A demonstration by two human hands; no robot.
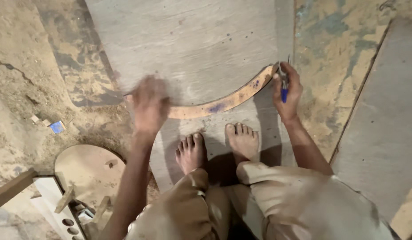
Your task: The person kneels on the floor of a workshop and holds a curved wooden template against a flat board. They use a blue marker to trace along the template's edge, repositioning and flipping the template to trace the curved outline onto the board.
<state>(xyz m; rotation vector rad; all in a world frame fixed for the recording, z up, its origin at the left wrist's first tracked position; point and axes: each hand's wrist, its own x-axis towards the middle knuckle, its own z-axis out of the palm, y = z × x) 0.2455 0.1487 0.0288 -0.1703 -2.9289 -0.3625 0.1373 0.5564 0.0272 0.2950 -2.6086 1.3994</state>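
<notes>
A person crouched barefoot on a grey plywood sheet (192,40) laid over a dusty workshop floor, seen from the head camera looking straight down. A curved wooden template (223,103), a thin arc of orange-brown strip, lay flat on the sheet just ahead of the two bare feet (217,149). The left hand (149,106) pressed down on the arc's left end; motion blur hid how far its fingers were spread, so their state could not be told. The right hand (288,91) sat at the arc's right tip with its fingers curled closed around a blue-handled marking tool (284,84), point up against the strip's end. By appearances the step was tracing or scribing the curve onto the sheet, with the strip pinned at both ends. The next move would likely call for firm, steady pressure from the left hand so the arc did not slip while the tool ran along its edge. Around the sheet the concrete floor (32,80) was sandy and stained. A round wooden disc (88,171) lay at lower left, near scrap timber and a white perforated piece (59,204).
</notes>
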